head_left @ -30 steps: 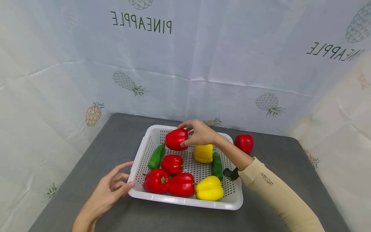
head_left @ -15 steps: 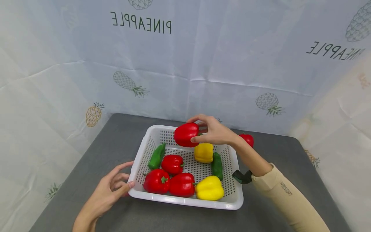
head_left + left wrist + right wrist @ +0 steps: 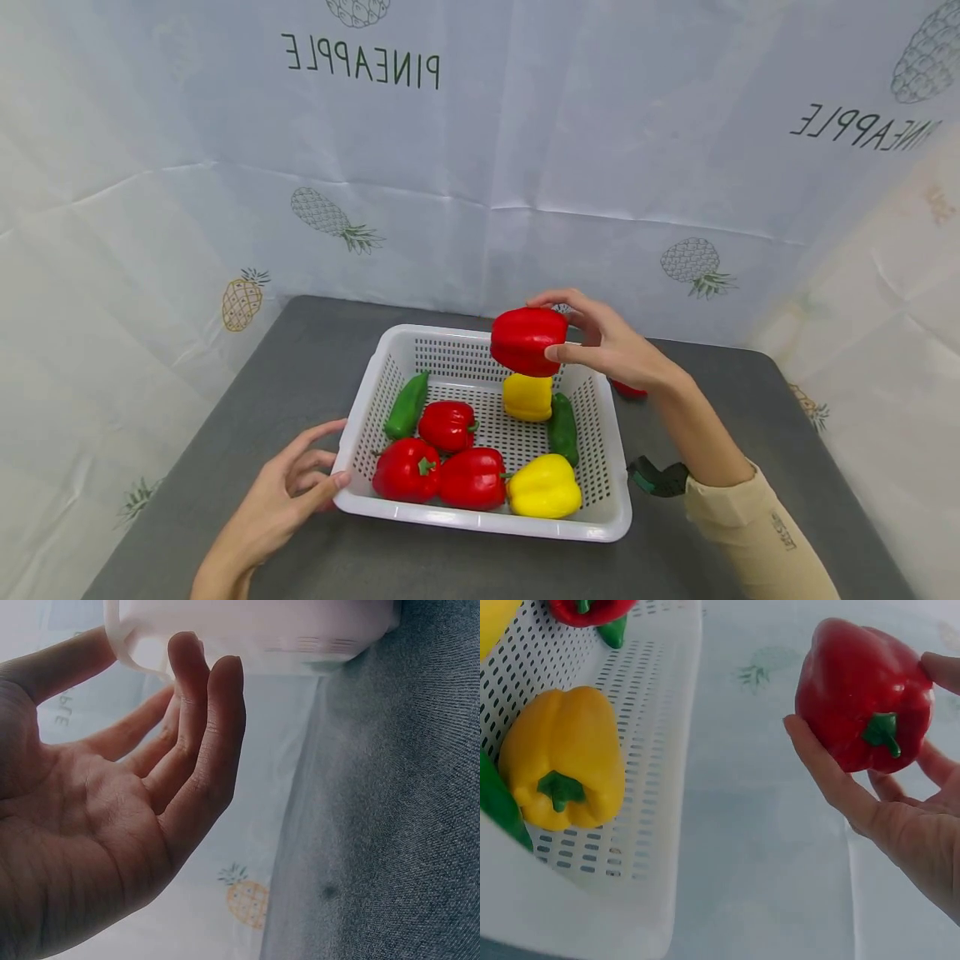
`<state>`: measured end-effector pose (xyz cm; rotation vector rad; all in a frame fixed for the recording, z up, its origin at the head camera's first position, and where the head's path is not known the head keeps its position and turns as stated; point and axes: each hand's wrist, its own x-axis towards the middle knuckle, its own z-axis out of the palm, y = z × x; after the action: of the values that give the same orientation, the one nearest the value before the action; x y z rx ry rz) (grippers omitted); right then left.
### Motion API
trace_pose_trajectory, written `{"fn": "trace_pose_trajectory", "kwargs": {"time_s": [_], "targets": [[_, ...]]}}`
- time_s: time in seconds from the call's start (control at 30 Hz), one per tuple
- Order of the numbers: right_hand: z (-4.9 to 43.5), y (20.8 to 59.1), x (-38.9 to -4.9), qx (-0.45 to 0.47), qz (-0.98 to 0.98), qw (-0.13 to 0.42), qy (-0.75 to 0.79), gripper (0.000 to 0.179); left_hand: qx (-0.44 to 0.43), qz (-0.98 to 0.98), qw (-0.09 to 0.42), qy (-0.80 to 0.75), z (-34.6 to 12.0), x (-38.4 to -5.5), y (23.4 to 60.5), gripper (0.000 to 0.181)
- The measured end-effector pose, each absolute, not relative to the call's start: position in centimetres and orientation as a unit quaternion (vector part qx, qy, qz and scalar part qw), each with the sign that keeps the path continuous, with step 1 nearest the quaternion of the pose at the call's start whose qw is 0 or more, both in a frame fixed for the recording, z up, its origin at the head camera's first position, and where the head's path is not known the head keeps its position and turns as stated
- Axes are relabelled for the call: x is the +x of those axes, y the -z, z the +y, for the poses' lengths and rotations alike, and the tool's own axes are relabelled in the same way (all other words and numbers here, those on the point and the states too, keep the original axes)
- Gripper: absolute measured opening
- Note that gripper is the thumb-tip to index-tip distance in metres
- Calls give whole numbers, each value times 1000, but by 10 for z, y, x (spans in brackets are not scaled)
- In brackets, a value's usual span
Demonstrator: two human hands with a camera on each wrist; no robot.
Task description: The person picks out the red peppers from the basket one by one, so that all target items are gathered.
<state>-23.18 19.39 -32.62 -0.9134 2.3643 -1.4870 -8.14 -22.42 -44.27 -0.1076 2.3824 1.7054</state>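
Note:
My right hand (image 3: 611, 343) grips a red bell pepper (image 3: 527, 342), holding it up over the far right rim of a white perforated basket (image 3: 480, 522). In the right wrist view, thumb and fingers curl round this pepper, its green stem showing. My left hand (image 3: 281, 492) holds the basket's left side near its front corner, thumb on the rim and fingers bent against the outer wall. Inside the basket lie several red bell peppers (image 3: 470, 479), two yellow bell peppers (image 3: 544, 487) and two green peppers (image 3: 407, 405), one along each side.
Behind the right forearm, another red bell pepper (image 3: 628, 390) sits on the dark grey table (image 3: 337, 333), mostly hidden. A white curtain (image 3: 480, 150) printed with pineapples hangs round the table's back and sides. A black strap (image 3: 658, 477) is on the right wrist.
My right hand has lifted the red bell pepper from the basket's far left and carried it up and to the right. The left hand stays in place on the basket.

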Motion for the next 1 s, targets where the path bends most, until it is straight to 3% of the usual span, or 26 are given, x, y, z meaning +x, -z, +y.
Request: {"fn": "trace_pose_trajectory", "kwargs": {"time_s": [0.37,0.67,1.0], "targets": [[222,329,-215,-323,782,63,529,64,-39,809,105,-577,-224,-82,443,76],[228,331,-199,-265,821,-1,506,58,-36,812,102,-574,-224,-82,443,76],[237,329,-185,-228,824,-44,516,75,-37,814,101,-570,-224,-82,443,76]]}}
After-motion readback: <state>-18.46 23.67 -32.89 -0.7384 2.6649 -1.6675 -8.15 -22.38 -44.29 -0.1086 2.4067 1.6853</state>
